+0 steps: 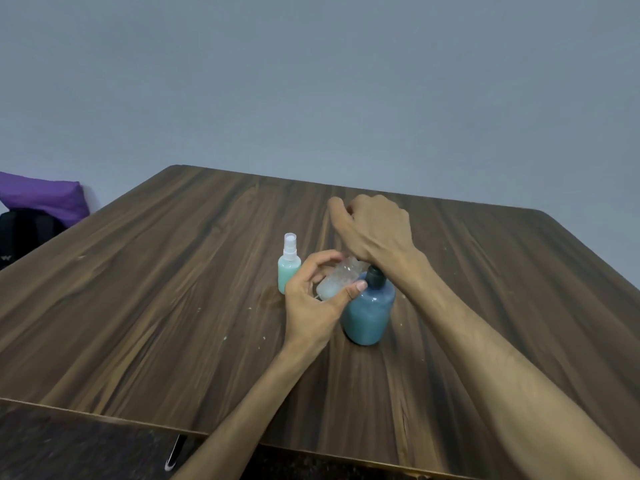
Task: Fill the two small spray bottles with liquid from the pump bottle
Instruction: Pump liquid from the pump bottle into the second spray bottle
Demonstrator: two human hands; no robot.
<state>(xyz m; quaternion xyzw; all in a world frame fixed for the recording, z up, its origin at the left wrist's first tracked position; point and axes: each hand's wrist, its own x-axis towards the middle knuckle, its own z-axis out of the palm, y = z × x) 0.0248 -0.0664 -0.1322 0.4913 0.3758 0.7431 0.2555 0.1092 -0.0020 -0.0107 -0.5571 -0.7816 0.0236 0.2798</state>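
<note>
A blue pump bottle (369,313) with a dark pump head stands on the wooden table (173,289). My left hand (311,299) grips a small clear spray bottle (337,284) without its cap, tilted with its mouth up against the pump head. My right hand (372,226) hovers over the pump, fingers curled into a loose fist, and the heel of the hand rests on the pump top. Whether anything lies inside that fist is hidden. A second small spray bottle (288,268), filled with pale green liquid and capped with a white sprayer, stands upright just left of my left hand.
Small drops and specks lie on the table around the bottles. A purple cushion (45,197) and a black bag (24,237) sit beyond the table's left edge. A grey wall stands behind the far edge.
</note>
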